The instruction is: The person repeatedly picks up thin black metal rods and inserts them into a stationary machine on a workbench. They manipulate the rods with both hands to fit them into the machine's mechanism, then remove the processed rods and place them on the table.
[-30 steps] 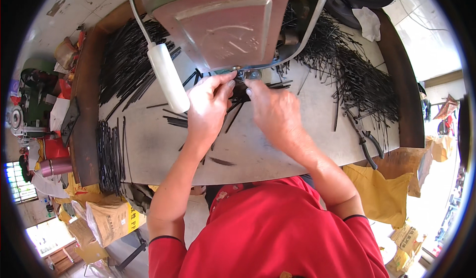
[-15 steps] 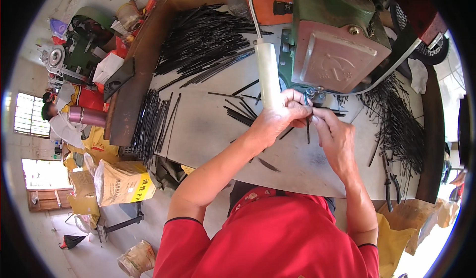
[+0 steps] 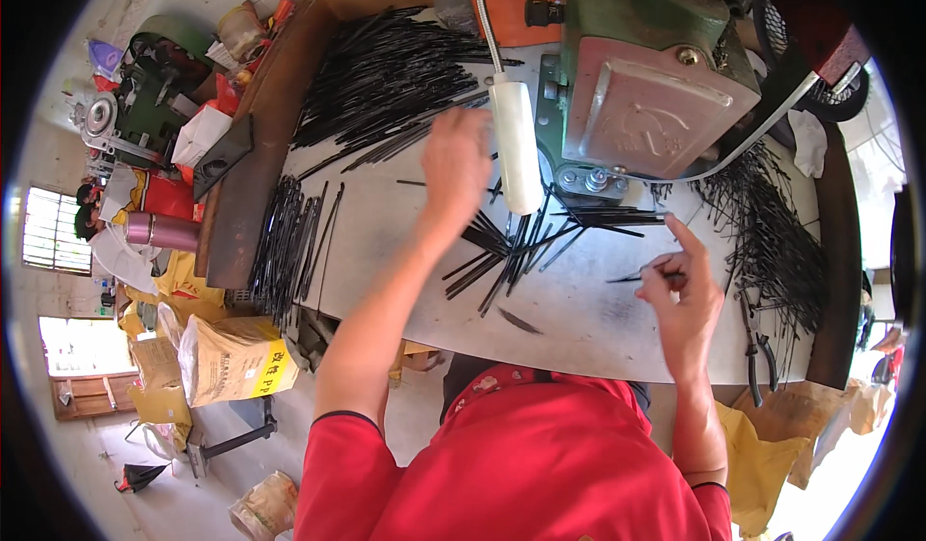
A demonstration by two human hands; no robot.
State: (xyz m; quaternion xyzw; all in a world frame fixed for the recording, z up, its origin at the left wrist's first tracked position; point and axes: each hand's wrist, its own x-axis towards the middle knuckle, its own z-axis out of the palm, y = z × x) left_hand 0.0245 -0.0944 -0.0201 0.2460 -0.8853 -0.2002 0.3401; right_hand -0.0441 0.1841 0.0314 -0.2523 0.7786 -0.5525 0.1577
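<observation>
My left hand (image 3: 456,170) is raised at the near right edge of a large pile of thin black rods (image 3: 386,83). Motion blurs its fingers, so their grip cannot be made out. My right hand (image 3: 687,285) hovers over the right part of the metal tabletop (image 3: 588,324). Its index finger points up and away, while the thumb and curled fingers pinch a thin black rod (image 3: 625,279). Between the hands, a loose bunch of black rods (image 3: 516,252) lies crisscross in front of the green machine (image 3: 632,68). A white tubular lamp (image 3: 519,146) hangs over it.
More rods lie in a bundle (image 3: 285,237) at the left edge and a tangled heap (image 3: 772,232) at the right. Pliers (image 3: 757,353) lie by the front right edge. Raised dark rims bound the table's sides. Sacks (image 3: 231,358) stand on the floor at left.
My hands have parted from in front of the machine. The left has moved left and away toward the big pile; the right has shifted right and nearer, with a thin rod. More rods now show below the lamp.
</observation>
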